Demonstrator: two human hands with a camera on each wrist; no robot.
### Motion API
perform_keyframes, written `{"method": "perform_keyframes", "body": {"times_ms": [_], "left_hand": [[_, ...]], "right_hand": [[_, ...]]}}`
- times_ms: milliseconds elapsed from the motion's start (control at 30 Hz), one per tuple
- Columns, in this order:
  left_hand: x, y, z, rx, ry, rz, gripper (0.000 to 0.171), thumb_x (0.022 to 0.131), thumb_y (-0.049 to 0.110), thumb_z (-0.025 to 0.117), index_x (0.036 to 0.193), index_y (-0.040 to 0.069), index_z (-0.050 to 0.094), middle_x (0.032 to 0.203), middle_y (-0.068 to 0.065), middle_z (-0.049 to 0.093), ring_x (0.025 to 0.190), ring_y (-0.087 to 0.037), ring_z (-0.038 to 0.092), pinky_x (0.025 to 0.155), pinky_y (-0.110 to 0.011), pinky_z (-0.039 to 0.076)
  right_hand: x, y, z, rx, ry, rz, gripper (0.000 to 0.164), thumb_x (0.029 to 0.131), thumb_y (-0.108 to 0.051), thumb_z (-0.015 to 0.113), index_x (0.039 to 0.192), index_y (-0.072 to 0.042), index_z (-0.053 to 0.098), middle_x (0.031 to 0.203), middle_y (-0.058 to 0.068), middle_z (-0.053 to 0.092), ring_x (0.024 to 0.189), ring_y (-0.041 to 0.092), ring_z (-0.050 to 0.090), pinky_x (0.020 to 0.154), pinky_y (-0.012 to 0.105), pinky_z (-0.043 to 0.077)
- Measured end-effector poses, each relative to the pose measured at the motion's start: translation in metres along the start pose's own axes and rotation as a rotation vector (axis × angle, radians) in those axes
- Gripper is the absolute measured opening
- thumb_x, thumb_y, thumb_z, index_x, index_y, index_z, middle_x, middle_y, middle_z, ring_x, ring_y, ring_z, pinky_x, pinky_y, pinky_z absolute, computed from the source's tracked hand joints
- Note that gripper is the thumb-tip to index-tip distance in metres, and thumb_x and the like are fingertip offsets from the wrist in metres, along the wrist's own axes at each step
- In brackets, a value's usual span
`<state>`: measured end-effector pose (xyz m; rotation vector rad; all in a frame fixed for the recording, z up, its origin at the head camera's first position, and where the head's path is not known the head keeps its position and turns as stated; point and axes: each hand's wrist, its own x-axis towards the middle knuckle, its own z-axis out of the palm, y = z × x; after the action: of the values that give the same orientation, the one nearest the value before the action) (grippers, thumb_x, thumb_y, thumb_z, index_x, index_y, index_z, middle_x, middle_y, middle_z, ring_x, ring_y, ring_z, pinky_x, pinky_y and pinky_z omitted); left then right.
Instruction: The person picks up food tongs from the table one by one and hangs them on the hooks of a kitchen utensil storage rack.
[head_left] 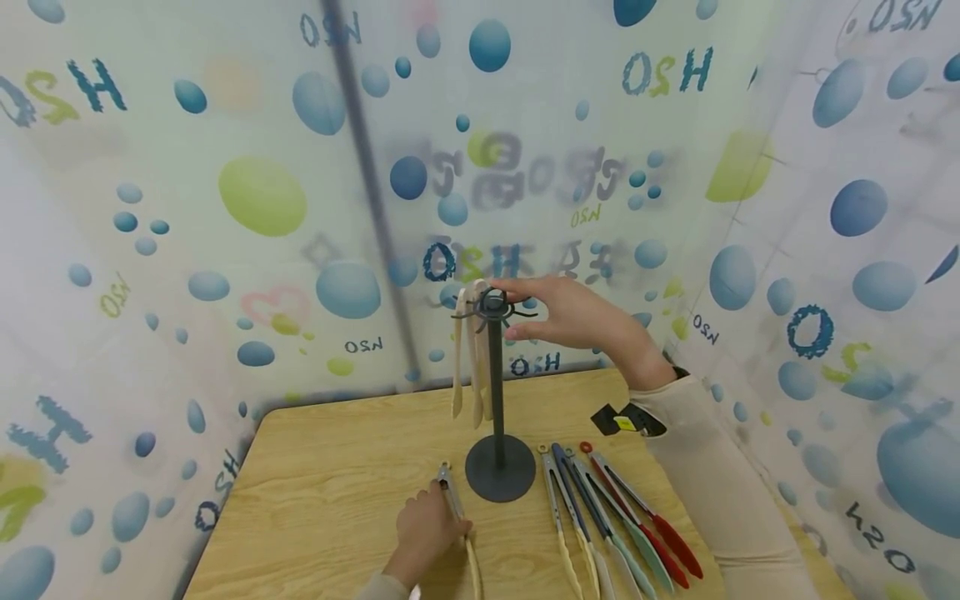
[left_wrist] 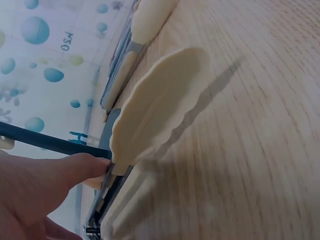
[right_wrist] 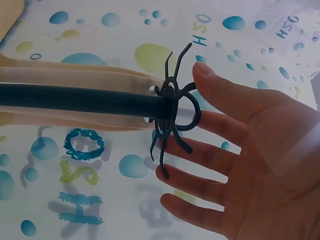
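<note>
Left hand (head_left: 429,527) grips cream-tipped steel tongs (head_left: 453,502); right hand (head_left: 566,310) spreads at a dark metal hook stand (head_left: 498,392).
Head: tongs at lower centre; a firm handle grip should keep them steady. Left wrist: thumb (left_wrist: 82,167) against the tongs, lower left. Right wrist: loose fingers (right_wrist: 195,184) around the hooks (right_wrist: 184,146), right of centre; contact hard to judge.

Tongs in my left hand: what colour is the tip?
The tongs' tip is cream, best seen in the left wrist view.

Head view looks forward-down; both wrist views, much closer, share its stand (head_left: 497,392)
</note>
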<state>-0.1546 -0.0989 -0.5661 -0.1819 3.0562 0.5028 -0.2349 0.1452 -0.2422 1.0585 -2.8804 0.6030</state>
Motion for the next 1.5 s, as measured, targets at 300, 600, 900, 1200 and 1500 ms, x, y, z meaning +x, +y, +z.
{"method": "perform_keyframes", "body": {"times_ms": [300,600,900,1200,1500], "left_hand": [[0.001,0.000,-0.022,-0.124,0.104,0.080,0.083,0.066,0.050,0.086,0.128,0.000,0.061,0.096,-0.016,0.072,0.074,-0.025,0.065,0.052,-0.036,0.050],[0.010,-0.004,-0.057,-0.314,0.195,0.149,0.095,0.067,0.057,0.085,0.141,0.006,0.054,0.090,-0.013,0.070,0.064,-0.017,0.057,0.047,-0.026,0.037],[0.014,-0.004,-0.104,-0.525,0.341,0.302,0.093,0.073,0.045,0.086,0.150,0.016,0.043,0.142,-0.009,0.058,0.114,-0.029,0.064,0.082,-0.044,0.058],[0.015,0.003,-0.143,-0.626,0.511,0.565,0.098,0.068,0.022,0.092,0.152,0.023,0.041,0.145,-0.007,0.056,0.118,-0.026,0.061,0.080,-0.042,0.057],[0.014,0.014,-0.164,-0.613,0.508,0.677,0.103,0.067,0.019,0.092,0.154,0.025,0.038,0.146,-0.009,0.054,0.123,-0.027,0.057,0.085,-0.049,0.055]], "right_hand": [[0.002,0.000,0.003,-0.011,0.006,0.010,0.074,0.093,-0.042,0.066,0.157,-0.030,0.029,0.147,0.009,0.054,0.134,0.030,0.053,0.108,0.053,0.044],[0.002,0.000,0.004,-0.014,0.011,-0.001,0.075,0.094,-0.041,0.066,0.157,-0.030,0.028,0.148,0.008,0.052,0.136,0.029,0.051,0.109,0.053,0.043],[0.001,-0.001,0.005,-0.035,0.013,-0.008,0.075,0.094,-0.041,0.065,0.158,-0.029,0.026,0.147,0.010,0.053,0.137,0.030,0.049,0.111,0.054,0.041],[0.001,-0.002,0.007,-0.038,0.030,-0.004,0.075,0.093,-0.042,0.066,0.157,-0.030,0.028,0.145,0.010,0.055,0.135,0.029,0.052,0.109,0.054,0.043],[0.002,-0.003,0.007,-0.047,0.029,-0.006,0.077,0.093,-0.044,0.066,0.157,-0.030,0.027,0.146,0.010,0.055,0.135,0.029,0.052,0.109,0.054,0.042]]}}
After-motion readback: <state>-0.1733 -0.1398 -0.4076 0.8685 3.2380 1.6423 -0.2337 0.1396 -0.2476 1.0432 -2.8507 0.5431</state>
